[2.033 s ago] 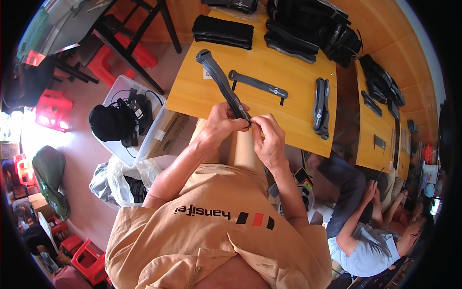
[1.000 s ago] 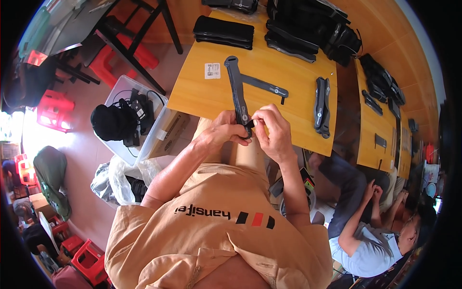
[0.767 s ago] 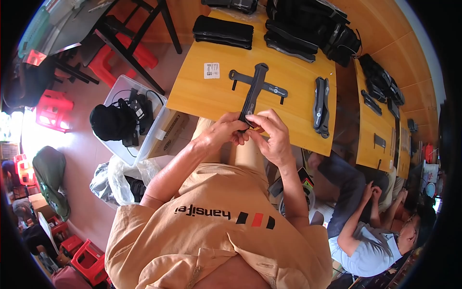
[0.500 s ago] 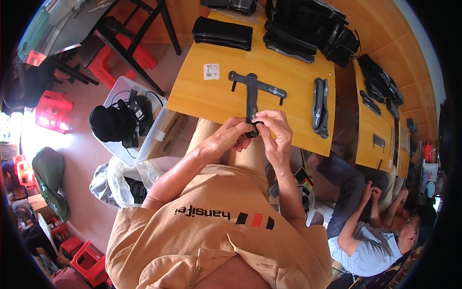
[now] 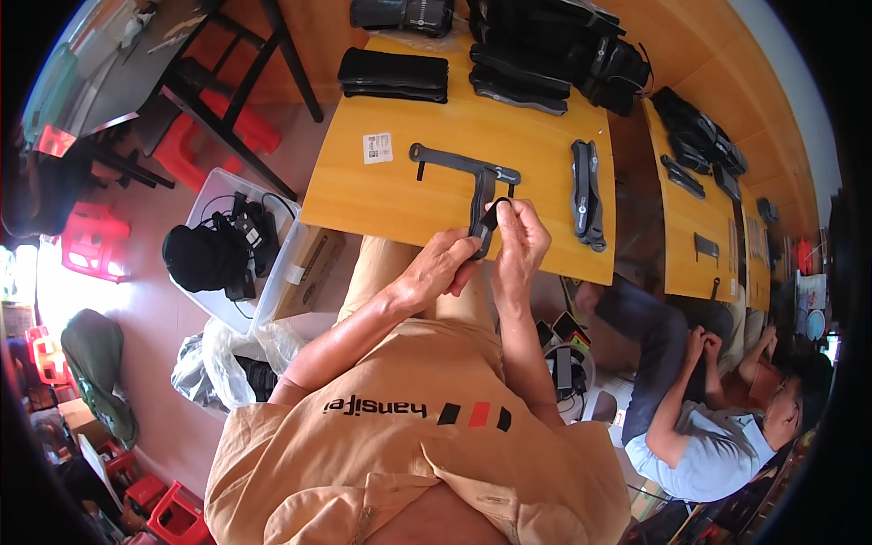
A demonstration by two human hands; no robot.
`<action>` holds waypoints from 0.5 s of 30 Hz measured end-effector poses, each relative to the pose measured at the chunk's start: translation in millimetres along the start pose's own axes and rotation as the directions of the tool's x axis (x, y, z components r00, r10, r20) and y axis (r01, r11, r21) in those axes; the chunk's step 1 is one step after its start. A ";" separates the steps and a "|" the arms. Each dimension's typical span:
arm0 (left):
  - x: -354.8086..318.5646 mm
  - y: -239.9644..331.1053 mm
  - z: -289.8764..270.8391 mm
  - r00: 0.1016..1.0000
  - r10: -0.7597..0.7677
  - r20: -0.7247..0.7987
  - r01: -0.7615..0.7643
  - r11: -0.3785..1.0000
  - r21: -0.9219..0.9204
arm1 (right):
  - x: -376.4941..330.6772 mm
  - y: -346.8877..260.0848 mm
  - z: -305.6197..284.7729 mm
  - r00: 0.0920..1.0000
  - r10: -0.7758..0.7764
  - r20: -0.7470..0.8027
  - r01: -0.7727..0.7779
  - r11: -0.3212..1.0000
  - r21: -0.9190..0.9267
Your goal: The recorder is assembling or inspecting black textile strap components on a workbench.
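Held strap (image 5: pixel 482 193): here it is, dark grey, near end at your L hand (image 5: pixel 443 265), rest running out fwd over the tabletop (image 5: pixel 363 204).
L grip: fingers curled in, thumb on top, closed round that near end.
R pinch: your R hand (image 5: pixel 521 238) has thumb & fingertips pressed together on a black tab (image 5: pixel 496 216), just fwd-right of L hand.
Handling: looks light, prob. soft & bendy, tho' the body lies fairly straight; not fragile, I'd guess, low slip risk.
Best hold: likely the near end, flat btwn L thumb & fingers, tab left to R.
Flat strap (image 5: pixel 447 159): fwd of both hands, crosswise behind the held one's far end; can't tell if they touch.
In the way: just that flat strap w/ its black stubs (image 5: pixel 420 171), crowding the far tip.
Around: strap bundle (image 5: pixel 587 198) right of R hand, well apart; white label (image 5: pixel 377 148) fwd-left of L hand, black stack (image 5: pixel 393 77) farther fwd; plastic bin (image 5: pixel 272 272) off left.
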State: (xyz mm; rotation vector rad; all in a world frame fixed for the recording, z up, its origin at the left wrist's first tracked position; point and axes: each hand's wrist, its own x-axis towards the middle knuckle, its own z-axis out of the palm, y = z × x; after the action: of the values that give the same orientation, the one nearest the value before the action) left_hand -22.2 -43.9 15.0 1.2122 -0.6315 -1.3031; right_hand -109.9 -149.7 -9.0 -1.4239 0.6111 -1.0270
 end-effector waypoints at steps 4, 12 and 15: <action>-5.7 -1.9 1.4 0.997 -0.075 0.001 0.073 0.974 -0.213 | -7.5 -14.8 4.5 0.982 -0.186 0.020 0.185 0.955 -0.230; 0.3 -5.4 -5.5 0.998 -0.064 -0.001 0.061 0.961 -0.271 | -17.9 -31.1 11.9 0.963 -0.254 0.094 0.271 0.917 -0.292; -1.2 -6.2 1.7 0.998 -0.034 0.058 0.046 0.974 -0.223 | -22.1 -21.9 9.5 0.962 -0.270 0.040 0.271 0.927 -0.260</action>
State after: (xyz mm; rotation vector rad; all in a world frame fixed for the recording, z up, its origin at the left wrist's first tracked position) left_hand -26.3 -42.3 10.3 1.0120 -0.4855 -1.4048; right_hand -116.6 -122.9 8.2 -1.7809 0.5738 -1.1914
